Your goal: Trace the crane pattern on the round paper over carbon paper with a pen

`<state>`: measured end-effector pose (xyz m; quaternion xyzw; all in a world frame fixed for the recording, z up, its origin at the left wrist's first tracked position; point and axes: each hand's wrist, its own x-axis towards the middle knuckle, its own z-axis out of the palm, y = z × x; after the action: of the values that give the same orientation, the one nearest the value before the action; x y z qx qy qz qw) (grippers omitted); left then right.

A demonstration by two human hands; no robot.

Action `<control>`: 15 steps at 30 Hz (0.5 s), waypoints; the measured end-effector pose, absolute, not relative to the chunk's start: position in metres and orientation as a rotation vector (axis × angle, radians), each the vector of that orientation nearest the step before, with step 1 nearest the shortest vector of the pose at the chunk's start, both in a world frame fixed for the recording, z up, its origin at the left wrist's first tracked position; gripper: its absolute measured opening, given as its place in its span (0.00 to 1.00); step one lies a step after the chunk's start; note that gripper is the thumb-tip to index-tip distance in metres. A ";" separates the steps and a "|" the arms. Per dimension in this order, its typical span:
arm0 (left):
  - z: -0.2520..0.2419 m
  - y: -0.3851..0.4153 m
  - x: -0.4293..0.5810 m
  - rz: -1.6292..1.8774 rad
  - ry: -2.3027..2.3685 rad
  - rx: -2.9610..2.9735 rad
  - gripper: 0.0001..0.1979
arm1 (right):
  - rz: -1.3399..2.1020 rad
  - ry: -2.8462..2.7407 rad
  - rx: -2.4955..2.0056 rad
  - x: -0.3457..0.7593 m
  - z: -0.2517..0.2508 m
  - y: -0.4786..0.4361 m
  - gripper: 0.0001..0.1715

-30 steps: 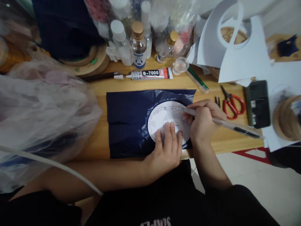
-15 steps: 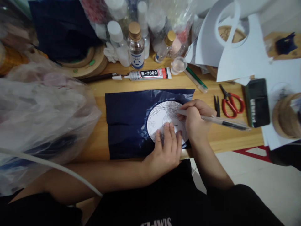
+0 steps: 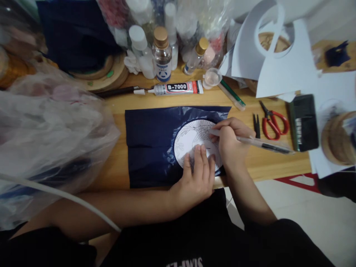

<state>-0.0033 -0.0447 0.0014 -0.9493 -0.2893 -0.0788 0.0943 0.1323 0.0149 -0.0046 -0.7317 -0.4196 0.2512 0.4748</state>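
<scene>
Table (image 3: 278, 168) edge close at 6 of paper disc (image 3: 189, 141), bare wood at 3. R hand (image 3: 232, 142) grips pen (image 3: 261, 144), axis 9–3 o'clock, tip toward 9 on disc. L hand (image 3: 196, 178) fingers flat, pressing disc.

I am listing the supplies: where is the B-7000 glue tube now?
Head view, upper middle: the B-7000 glue tube lies on the wooden table, between the far edge of the dark blue sheet and the larger gold-capped bottle.

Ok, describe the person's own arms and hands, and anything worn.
The left hand and right hand are bare: no gloves, rings or watch visible. Forearms are uncovered; the black top has white lettering. A white cable crosses the left arm.
</scene>
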 end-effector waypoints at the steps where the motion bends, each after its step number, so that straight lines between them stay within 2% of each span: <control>1: 0.001 -0.045 -0.003 -0.234 -0.858 -2.813 0.35 | 0.616 -1.023 -1.787 0.132 -0.004 0.015 0.11; 15: 0.003 -0.044 -0.003 -0.220 -0.856 -2.820 0.36 | 0.609 -0.950 -1.788 0.129 -0.002 0.016 0.11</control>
<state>-0.0034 -0.0442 0.0027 -0.9501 -0.2884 -0.0742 0.0932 0.1295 0.0165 -0.0018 -0.7367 -0.3911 0.2510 0.4912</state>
